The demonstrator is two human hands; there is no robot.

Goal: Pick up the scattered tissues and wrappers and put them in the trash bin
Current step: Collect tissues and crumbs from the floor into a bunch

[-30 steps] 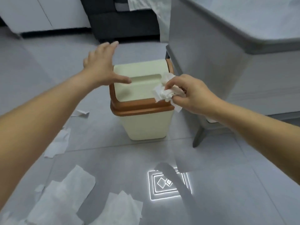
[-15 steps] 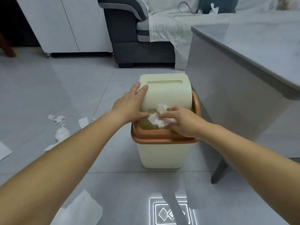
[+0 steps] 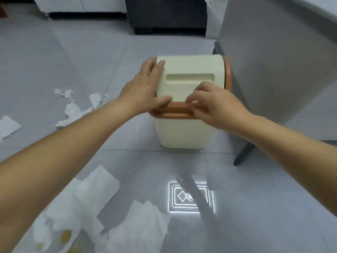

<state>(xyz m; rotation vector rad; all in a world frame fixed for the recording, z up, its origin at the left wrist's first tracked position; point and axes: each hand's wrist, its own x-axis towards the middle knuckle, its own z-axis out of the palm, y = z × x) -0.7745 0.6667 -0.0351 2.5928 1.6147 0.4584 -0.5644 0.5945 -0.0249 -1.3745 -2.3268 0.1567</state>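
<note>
A cream trash bin (image 3: 184,133) with an orange rim (image 3: 171,113) stands on the grey floor, its swing lid (image 3: 189,77) lying flat. My left hand (image 3: 144,90) rests on the lid's left edge, thumb along its front. My right hand (image 3: 211,106) hovers over the rim's front right, fingertips pinched together with no tissue visible in them. Flat white tissues (image 3: 94,196) lie near my feet, some stained yellow (image 3: 65,236). Crumpled tissue scraps (image 3: 73,110) are scattered left of the bin.
A grey table's side panel (image 3: 273,66) and its dark leg (image 3: 244,154) stand right of the bin. A dark sofa base (image 3: 164,13) and white cabinets (image 3: 80,4) sit at the back. Another tissue (image 3: 8,126) lies at the far left.
The crumpled tissue my right hand held at the bin's opening is gone from view. The lid, tilted open by my left hand, now lies flat.
</note>
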